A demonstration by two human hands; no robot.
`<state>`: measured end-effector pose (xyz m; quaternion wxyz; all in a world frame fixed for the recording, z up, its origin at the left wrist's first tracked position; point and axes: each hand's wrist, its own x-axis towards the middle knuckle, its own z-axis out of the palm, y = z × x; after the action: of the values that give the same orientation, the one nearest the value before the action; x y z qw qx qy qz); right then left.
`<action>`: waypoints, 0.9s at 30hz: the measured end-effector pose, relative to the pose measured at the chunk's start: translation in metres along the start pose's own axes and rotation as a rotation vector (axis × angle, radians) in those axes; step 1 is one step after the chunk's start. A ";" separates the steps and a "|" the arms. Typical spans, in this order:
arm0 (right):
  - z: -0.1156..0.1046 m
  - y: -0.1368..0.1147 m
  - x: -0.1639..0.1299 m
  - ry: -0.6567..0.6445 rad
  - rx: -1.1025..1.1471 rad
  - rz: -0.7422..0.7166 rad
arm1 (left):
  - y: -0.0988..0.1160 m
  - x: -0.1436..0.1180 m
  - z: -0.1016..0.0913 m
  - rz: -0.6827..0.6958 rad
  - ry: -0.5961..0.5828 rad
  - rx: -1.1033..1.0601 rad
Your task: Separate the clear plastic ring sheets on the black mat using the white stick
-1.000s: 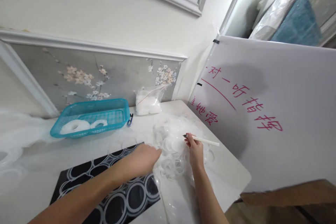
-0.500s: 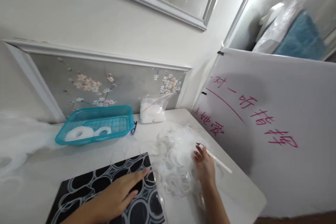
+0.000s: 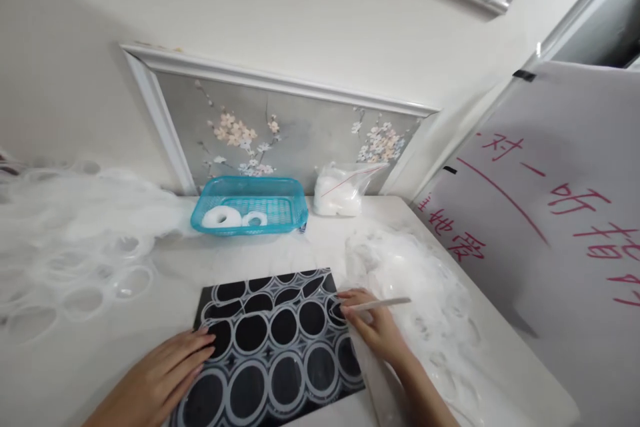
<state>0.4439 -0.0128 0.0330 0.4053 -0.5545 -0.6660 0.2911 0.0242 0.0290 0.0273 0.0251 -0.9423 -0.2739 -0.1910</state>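
I see a white table (image 3: 125, 320) against a pale wall with a flowered panel (image 3: 300, 140) at centre frame. A teal basket (image 3: 293, 203) sits upper centre, a clear bag (image 3: 343, 190) beside it. The black sheet (image 3: 280, 340) with white rings lies low centre. My left hand (image 3: 163, 373) lies flat and spread on its left edge; my right hand (image 3: 373, 327) pinches a white stick (image 3: 383, 304). Since half a second ago, the right hand has left the plastic pile (image 3: 425, 280) for the sheet.

Left hand (image 3: 165, 373) lies flat on the black sheet (image 3: 273, 347); right hand (image 3: 373, 327) pinches a white stick (image 3: 383, 304) at its edge.
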 end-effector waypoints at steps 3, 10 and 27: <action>0.008 -0.002 0.003 -0.125 -0.035 0.052 | -0.001 -0.002 0.000 -0.010 0.032 0.032; 0.013 0.003 -0.003 0.062 -0.152 0.178 | 0.003 -0.011 0.009 -0.004 0.009 -0.026; -0.033 0.006 -0.030 0.074 -0.072 0.233 | 0.023 -0.007 0.007 -0.064 -0.063 -0.173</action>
<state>0.4772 -0.0433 0.0385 0.3728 -0.6525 -0.5919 0.2914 0.0328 0.0072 0.0194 -0.0713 -0.9372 -0.2872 -0.1848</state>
